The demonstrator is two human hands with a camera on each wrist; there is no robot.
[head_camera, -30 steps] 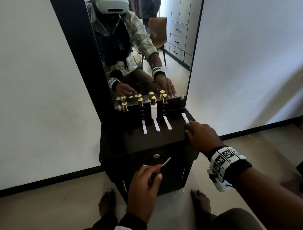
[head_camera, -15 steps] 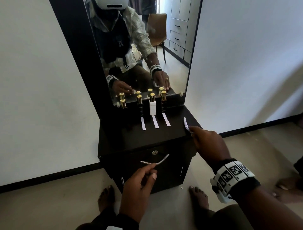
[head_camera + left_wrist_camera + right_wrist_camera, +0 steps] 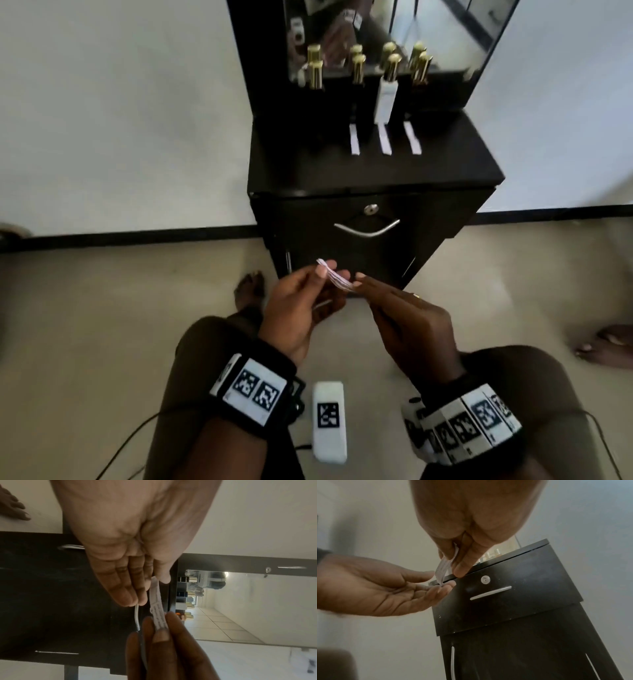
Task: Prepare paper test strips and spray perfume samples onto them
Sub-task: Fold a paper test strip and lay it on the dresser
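A narrow white paper strip [image 3: 334, 275] [image 3: 158, 608] [image 3: 442, 568] hangs between both hands, low in front of the black cabinet's drawer. My left hand [image 3: 329, 270] pinches its far end between thumb and fingers. My right hand [image 3: 356, 282] pinches the near end with thumb and fingertips [image 3: 458, 569]. On the cabinet top [image 3: 308, 171] lie three more strips [image 3: 384, 140], each in front of a gold-capped perfume bottle. The white bottle [image 3: 387, 99] stands in the middle and a fourth bottle [image 3: 314, 73] at the left has no strip.
A mirror [image 3: 376, 27] rises behind the bottles. The drawer has a curved metal handle [image 3: 366, 229] and a lock. A white tagged device [image 3: 330, 421] with a cable lies on the floor between my knees. Another person's foot [image 3: 606, 346] is at the right.
My right hand lifted the strip off the cabinet's right edge and brought it down before the drawer. My left hand came up from the drawer handle to take its other end. The view tipped downward.
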